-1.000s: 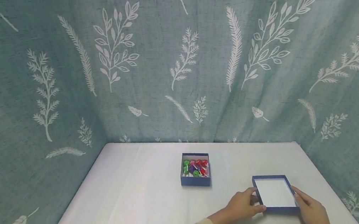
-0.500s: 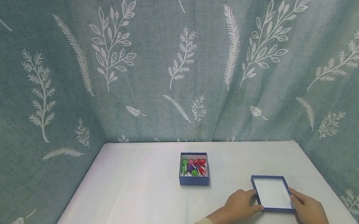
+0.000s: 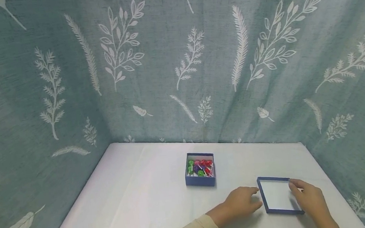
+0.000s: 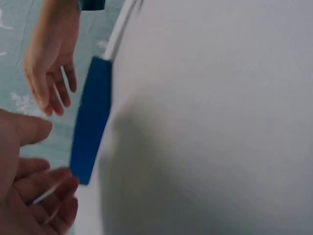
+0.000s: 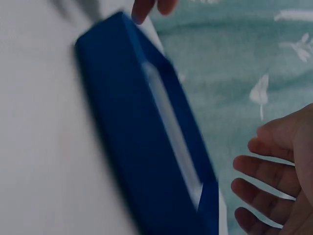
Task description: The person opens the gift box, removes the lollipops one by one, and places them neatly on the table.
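Note:
A shallow square blue box lid with a white inside lies open side up at the right of the table. Just off its left side is my left hand, thumb and fingers spread apart and holding nothing. My right hand hovers over the lid's right edge with loosely bent fingers. In the right wrist view, a gap separates the fingers from the blue lid wall. From the left wrist, the lid's side shows beyond the relaxed left fingers.
Farther back, near the table's middle, stands a deeper blue box filled with several wrapped lollipops in green, red, pink and purple. The white table meets a teal leaf-patterned curtain at the back and sides.
Both hands have let go of the lid. My left hand has drawn slightly left, and my right hand has lifted and moved toward the far right corner.

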